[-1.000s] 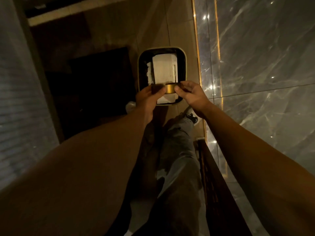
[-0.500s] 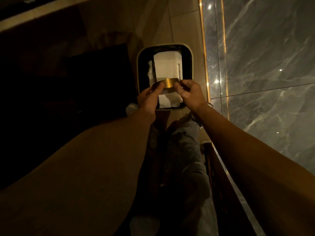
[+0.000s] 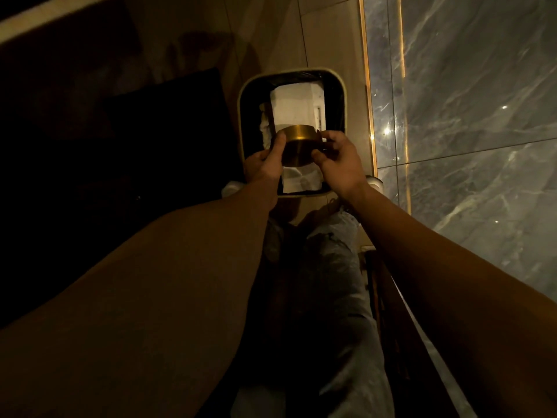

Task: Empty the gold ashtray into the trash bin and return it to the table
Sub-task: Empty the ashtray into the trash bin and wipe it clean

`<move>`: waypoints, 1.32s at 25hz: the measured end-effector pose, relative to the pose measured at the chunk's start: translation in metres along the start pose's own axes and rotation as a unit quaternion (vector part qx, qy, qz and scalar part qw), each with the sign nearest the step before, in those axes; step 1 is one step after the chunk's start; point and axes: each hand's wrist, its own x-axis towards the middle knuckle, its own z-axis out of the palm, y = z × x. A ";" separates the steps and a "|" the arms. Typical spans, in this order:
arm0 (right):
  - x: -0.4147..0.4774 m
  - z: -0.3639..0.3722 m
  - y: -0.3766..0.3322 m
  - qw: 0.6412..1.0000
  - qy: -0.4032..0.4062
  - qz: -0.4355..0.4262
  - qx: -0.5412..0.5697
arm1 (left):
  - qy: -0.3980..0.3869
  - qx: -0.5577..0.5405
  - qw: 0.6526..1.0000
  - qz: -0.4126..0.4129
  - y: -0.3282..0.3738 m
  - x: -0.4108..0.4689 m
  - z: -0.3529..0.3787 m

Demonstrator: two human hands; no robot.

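Head view: gold ashtray [image 3: 297,145] over trash bin [image 3: 241,116]

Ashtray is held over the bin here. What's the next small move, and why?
Probably tip it further, mouth down. Both the left hand and right hand hold the gold ashtray above the trash bin, already tilted away, showing its base.

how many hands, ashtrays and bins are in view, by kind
hands: 2 (left hand, right hand)
ashtray: 1, gold, held by both hands over the bin
bin: 1, white paper inside
total: 4
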 end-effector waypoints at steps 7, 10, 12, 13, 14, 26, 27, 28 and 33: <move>0.006 -0.003 0.001 0.999 -0.021 -0.019 -0.026 | 0.020 0.009 0.999 0.039 0.003 0.006 0.009; 0.012 -0.002 0.002 0.999 -0.035 -0.014 -0.037 | -0.008 0.059 0.996 0.071 -0.001 0.005 0.008; 0.016 -0.001 0.002 0.998 -0.043 -0.009 -0.044 | -0.021 0.103 0.988 0.117 -0.007 0.002 0.004; 0.017 0.000 0.002 0.998 -0.045 -0.010 -0.050 | -0.027 0.123 0.982 0.142 -0.009 -0.001 0.002; 0.018 0.001 0.001 0.997 -0.043 -0.015 -0.057 | -0.034 0.146 0.975 0.166 -0.010 -0.002 0.000; 0.016 -0.006 -0.017 0.997 -0.034 -0.007 -0.068 | -0.019 0.331 0.887 0.321 -0.002 -0.014 0.000; 0.017 -0.008 -0.018 0.997 -0.035 -0.007 -0.072 | -0.023 0.339 0.882 0.326 0.001 -0.014 0.000; 0.016 -0.009 -0.020 0.996 -0.035 -0.010 -0.076 | -0.028 0.346 0.878 0.329 0.003 -0.014 -0.001; 0.015 -0.016 -0.019 0.992 -0.041 -0.017 -0.118 | -0.047 0.438 0.826 0.353 0.012 -0.012 -0.005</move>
